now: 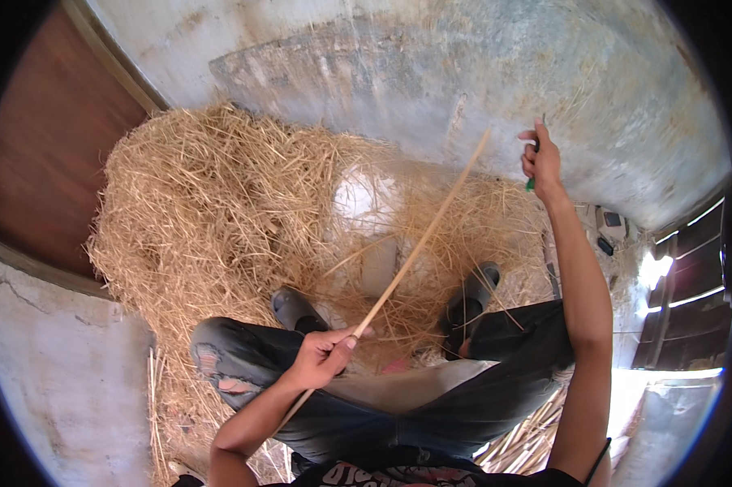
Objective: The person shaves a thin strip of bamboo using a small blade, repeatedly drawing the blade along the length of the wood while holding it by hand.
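Observation:
My left hand (321, 357) grips a long, thin, pale stick (431, 231) that looks like a strip of bamboo or cane, with fingers and thumb wrapped round its lower part. From there the stick slants up and to the right over my lap and the straw, its far end free in the air. Out at the far right, near the wall, my right hand (549, 166) is closed round a small green-handled tool (531, 185). A short dark tip shows above the fingers; its kind is mostly hidden. The tool and the stick are apart.
A big heap of straw or shavings (212, 195) lies to the left and ahead, spreading round my grey shoes (293, 308). A plastered wall (463, 73) stands in front. At lower right, beside my leg, lies a bundle of thin sticks (532, 430). Brown boarding (49, 146) is at left.

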{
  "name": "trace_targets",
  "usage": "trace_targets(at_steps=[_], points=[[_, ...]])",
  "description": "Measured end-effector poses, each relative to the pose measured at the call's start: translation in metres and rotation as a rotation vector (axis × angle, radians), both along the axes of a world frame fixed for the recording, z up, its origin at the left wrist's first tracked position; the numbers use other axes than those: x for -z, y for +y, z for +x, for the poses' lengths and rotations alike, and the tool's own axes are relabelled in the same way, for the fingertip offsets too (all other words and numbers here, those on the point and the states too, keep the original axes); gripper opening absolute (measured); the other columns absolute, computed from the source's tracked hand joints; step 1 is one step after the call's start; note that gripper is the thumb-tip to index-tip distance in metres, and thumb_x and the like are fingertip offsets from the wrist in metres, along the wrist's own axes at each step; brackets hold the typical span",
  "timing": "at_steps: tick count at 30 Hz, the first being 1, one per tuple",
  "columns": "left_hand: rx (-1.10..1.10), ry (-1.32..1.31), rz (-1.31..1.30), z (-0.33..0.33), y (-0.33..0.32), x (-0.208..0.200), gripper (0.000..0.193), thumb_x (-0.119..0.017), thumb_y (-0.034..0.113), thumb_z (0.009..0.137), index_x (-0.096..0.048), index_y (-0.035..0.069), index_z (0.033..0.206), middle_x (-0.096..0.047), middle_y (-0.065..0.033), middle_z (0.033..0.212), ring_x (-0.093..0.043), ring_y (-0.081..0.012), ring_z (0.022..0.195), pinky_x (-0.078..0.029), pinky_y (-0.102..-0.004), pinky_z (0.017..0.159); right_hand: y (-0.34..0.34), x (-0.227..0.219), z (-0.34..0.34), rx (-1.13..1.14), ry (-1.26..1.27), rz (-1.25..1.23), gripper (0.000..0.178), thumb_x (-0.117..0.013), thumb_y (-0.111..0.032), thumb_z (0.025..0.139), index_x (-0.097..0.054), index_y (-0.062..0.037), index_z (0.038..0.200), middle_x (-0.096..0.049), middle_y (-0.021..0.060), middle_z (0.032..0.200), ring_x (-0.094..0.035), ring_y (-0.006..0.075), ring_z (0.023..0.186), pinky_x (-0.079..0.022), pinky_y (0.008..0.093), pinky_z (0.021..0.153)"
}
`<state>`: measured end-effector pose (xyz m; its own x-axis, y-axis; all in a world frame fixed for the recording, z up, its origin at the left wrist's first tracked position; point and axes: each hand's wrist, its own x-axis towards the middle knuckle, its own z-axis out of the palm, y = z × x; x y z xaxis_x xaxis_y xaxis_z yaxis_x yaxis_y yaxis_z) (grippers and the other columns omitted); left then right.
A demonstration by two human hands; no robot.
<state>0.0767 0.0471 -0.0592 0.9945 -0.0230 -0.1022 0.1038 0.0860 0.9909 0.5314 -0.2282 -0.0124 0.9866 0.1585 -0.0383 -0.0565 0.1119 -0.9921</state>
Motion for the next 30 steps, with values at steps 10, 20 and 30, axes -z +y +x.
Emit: trace_targets(at_steps=[10, 20, 30], points=[[-0.041, -0.042, 0.0, 0.004, 0.002, -0.006, 0.038, -0.045, 0.015, 0.107, -0.051, -0.004, 0.139, -0.036, 0.0062, 0.051, -0.029, -0.0021, 0.042, -0.026, -0.0227, 0.043, 0.081, -0.024, -0.102, -0.495, -0.006, -0.132, 0.033, -0.065, -0.034, 0.098, -0.068, -0.0022, 0.089, -0.038, -0.0058, 0.048, -0.031, 0.0051, 0.038, -0.022, 0.0263, 0.038], [-0.118, -0.06, -0.06, 0.009, 0.0, -0.013, 0.038, -0.044, 0.017, 0.108, -0.053, -0.006, 0.136, -0.036, 0.0059, 0.047, -0.028, -0.0021, 0.038, -0.026, -0.0227, 0.042, 0.114, -0.012, -0.19, -0.741, -0.341, -0.448, 0.046, -0.069, -0.046, 0.092, -0.064, -0.0024, 0.078, -0.048, 0.001, 0.051, -0.047, 0.0126, 0.044, -0.036, 0.0307, 0.043], [-0.197, -0.059, -0.041, 0.015, -0.003, -0.011, 0.036, -0.044, 0.015, 0.107, -0.054, -0.005, 0.136, -0.036, 0.0046, 0.047, -0.029, -0.004, 0.038, -0.027, -0.0238, 0.041, 0.109, -0.024, -0.263, -0.847, -0.71, -0.849, 0.047, -0.054, -0.044, 0.099, -0.063, -0.0007, 0.083, -0.061, 0.0199, 0.06, -0.064, 0.0408, 0.062, -0.051, 0.0501, 0.058]])
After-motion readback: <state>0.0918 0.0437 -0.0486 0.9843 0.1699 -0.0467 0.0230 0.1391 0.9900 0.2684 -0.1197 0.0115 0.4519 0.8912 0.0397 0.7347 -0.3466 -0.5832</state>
